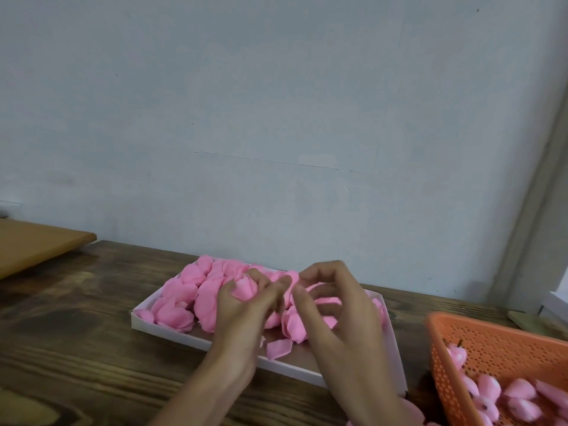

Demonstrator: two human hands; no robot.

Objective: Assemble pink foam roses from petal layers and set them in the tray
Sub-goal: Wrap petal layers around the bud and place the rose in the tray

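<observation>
A shallow white tray [172, 329] lies on the wooden table, heaped with pink foam petal layers [190, 298]. Over the tray my left hand [242, 315] grips a pink rose bud [244, 289] with curled fingers. My right hand [335, 312] is just to its right, fingers curled around a pink petal layer [327, 301], its fingertips meeting the left hand's fingertips. A single loose petal [278, 348] lies on the tray floor between my wrists. The motion blurs the fingertips.
An orange perforated basket [479, 336] with several pink buds [491, 388] stands at the right, close to my right forearm. A lighter wooden board [37, 244] lies at the far left. A pale wall runs right behind the tray. A white box corner [558, 302] shows at the right edge.
</observation>
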